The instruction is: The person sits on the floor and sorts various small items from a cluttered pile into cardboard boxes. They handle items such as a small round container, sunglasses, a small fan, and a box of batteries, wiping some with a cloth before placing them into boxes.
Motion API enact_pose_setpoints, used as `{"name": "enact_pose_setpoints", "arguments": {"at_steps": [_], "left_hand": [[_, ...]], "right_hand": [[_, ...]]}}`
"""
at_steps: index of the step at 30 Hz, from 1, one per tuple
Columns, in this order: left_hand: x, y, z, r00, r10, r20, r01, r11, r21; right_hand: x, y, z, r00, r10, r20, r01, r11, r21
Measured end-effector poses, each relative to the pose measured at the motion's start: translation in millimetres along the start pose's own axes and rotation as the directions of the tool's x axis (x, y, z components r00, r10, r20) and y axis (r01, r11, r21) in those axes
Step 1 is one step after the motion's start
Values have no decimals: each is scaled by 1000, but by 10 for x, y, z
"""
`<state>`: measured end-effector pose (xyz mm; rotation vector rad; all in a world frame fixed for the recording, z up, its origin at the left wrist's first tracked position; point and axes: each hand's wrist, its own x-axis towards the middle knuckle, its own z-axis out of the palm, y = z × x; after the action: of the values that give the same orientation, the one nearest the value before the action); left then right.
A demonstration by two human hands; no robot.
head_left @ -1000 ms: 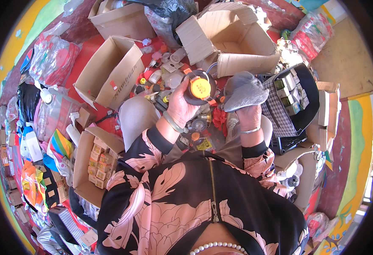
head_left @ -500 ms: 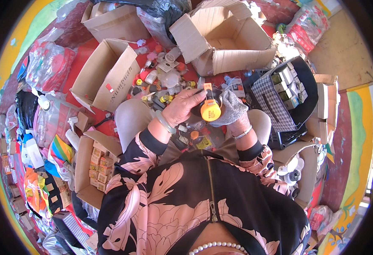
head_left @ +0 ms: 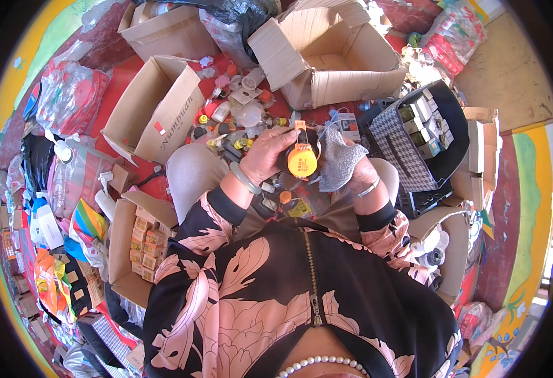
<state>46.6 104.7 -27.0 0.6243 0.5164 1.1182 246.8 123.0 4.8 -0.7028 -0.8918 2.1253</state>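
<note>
My left hand (head_left: 265,156) is closed on the left side of a dark rounded object (head_left: 284,162) with a yellow disc (head_left: 302,162) and a narrow orange strip on its front. Its exact kind I cannot make out. A grey cloth (head_left: 340,162) is bunched in my right hand (head_left: 363,177), just right of the dark object; the cloth covers most of those fingers. Both hands are held over my lap, between my bent knees. Beneath them lies a transparent bag or sheet (head_left: 317,200) with small items, including an orange-topped one (head_left: 285,197).
Small plastic goods (head_left: 246,116) lie heaped on the red floor ahead. Open cartons stand at the left (head_left: 157,113) and far middle (head_left: 327,69). A houndstooth bin (head_left: 393,148) of small boxes stands at the right. A carton of small orange boxes (head_left: 125,252) sits by my left elbow.
The dark object with the yellow disc has shifted slightly left. My right hand and the cloth have drawn away from it, and the cloth is spread wider.
</note>
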Motion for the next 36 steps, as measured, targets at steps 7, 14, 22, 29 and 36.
{"name": "enact_pose_setpoints", "arguments": {"at_steps": [7,14,22,29,36], "left_hand": [[37,-65,-92,954,56,296,-262,636,726],[19,-215,-81,914,334,230,-389,560,732],[88,-269,-30,968,164,-191,-210,945,-252],[82,-226,99,945,176,-276,-245,940,-237],[45,-225,186,991,134,1,-133,981,-143]], "right_hand": [[52,162,-381,999,18,44,-14,996,-86],[104,200,-418,996,87,-28,-85,996,41],[196,433,-169,983,-137,-123,162,960,228],[258,387,-6,910,-312,-273,63,755,-653],[286,160,-350,885,-461,-62,11,154,-988]]}}
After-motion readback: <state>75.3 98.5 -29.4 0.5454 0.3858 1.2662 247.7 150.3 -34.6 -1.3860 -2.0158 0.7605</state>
